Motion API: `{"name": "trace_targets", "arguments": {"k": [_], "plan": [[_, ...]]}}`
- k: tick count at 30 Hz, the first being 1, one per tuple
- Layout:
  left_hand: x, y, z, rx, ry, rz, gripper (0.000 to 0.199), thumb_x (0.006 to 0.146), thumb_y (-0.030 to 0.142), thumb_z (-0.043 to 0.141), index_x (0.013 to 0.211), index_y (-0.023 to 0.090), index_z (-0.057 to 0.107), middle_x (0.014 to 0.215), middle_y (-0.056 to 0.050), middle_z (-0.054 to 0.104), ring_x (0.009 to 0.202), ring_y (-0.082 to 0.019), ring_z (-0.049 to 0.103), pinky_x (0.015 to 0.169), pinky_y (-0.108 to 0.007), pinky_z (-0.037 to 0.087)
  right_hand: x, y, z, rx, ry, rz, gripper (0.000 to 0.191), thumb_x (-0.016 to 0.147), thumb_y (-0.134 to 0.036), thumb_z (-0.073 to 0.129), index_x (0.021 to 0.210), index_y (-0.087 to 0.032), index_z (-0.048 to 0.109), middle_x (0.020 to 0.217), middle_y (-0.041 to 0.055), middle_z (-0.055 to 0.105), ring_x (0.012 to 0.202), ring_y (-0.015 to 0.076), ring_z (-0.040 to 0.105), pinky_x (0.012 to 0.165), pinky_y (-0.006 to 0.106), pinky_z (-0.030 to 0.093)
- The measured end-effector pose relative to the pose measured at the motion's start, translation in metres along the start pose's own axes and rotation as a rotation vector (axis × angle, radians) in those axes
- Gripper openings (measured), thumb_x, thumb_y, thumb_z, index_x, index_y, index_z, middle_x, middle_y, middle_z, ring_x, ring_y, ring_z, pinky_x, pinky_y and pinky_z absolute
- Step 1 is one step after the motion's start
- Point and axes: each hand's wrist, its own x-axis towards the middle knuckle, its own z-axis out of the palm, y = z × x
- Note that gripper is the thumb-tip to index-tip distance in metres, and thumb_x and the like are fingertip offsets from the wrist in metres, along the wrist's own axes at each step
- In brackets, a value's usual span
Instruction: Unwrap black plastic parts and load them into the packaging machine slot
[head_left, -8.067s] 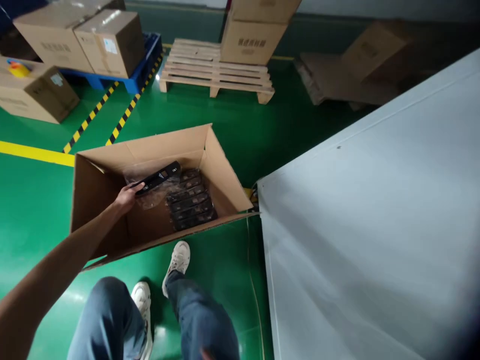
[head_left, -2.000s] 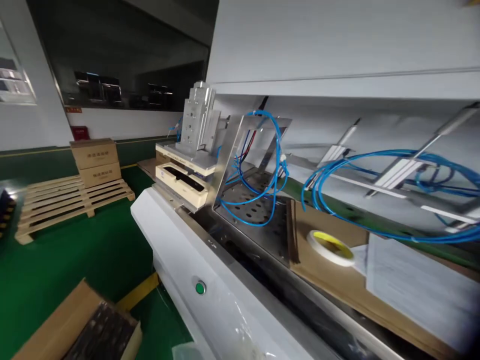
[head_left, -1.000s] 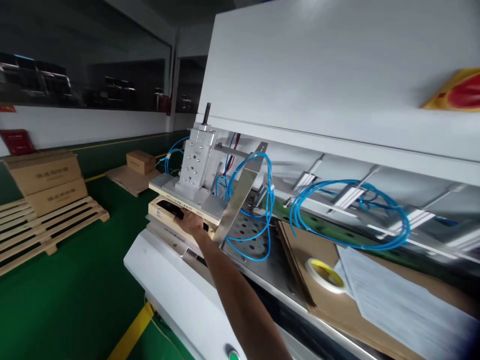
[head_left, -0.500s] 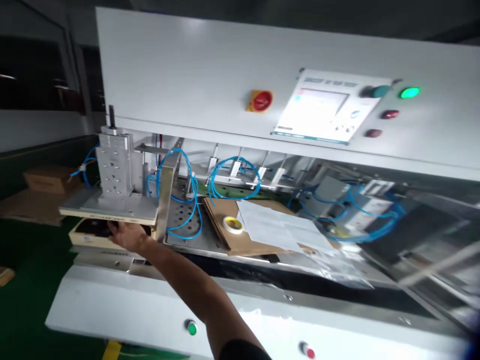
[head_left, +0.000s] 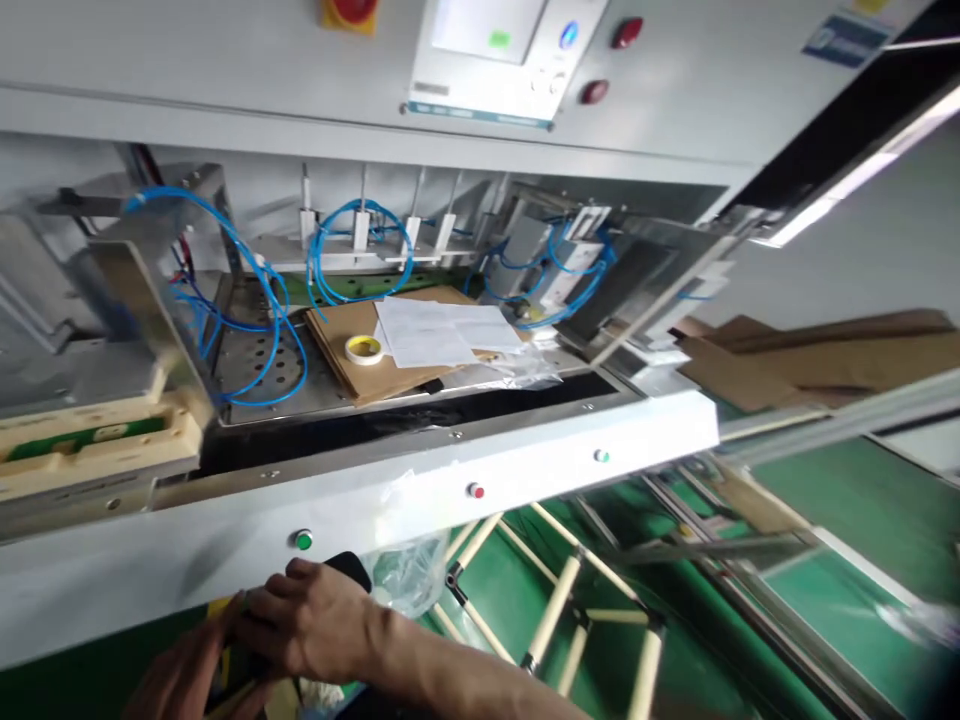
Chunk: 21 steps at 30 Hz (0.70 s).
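Observation:
My right hand (head_left: 307, 620) is at the lower left, below the machine's front panel, with its fingers curled round a black part (head_left: 349, 571) whose rounded end shows beyond the wrist. Close against it on the left is my left hand (head_left: 184, 670), blurred and partly cut off by the frame, its fingers closed at the same dark part. Most of the part is hidden by the hands. At the left, the beige fixture (head_left: 184, 440) holds a green strip (head_left: 90, 437).
A tape roll (head_left: 364, 349) and white papers (head_left: 442, 335) lie on cardboard (head_left: 352, 380) inside the machine. Blue hoses hang above the metal bed. The front panel (head_left: 540, 468) carries a green button (head_left: 302, 540) and a red one (head_left: 476, 491). A tube frame (head_left: 555, 610) stands below.
The view has swung right and down. My right hand has left the fixture and come back below the panel with the black part. My left hand has come into view.

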Motion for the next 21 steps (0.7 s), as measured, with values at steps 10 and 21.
{"name": "trace_targets", "arguments": {"k": [10,21], "plan": [[0.049,0.049,0.020,0.239,0.007,-0.166,0.057,0.093,0.064,0.063,0.134,0.024,0.064,0.112,-0.011,0.081,0.085,-0.029,0.081,0.060,-0.033,0.061,-0.148,0.025,0.010,-0.014,0.387,0.752,0.034,0.106,-0.030,0.059,0.139,-0.023,0.064,0.132,0.0117,0.074,0.134,0.0271,0.060,0.112,0.047,0.048],[0.125,0.108,0.005,0.249,0.064,-0.244,0.058,0.100,0.068,0.050,0.134,0.023,0.061,0.115,-0.013,0.079,0.091,-0.030,0.079,0.059,-0.032,0.056,-0.198,0.090,0.029,-0.077,0.363,0.805,0.037,0.103,-0.017,0.059,0.136,-0.026,0.070,0.148,0.0096,0.066,0.149,0.0273,0.049,0.123,0.052,0.040]]}}
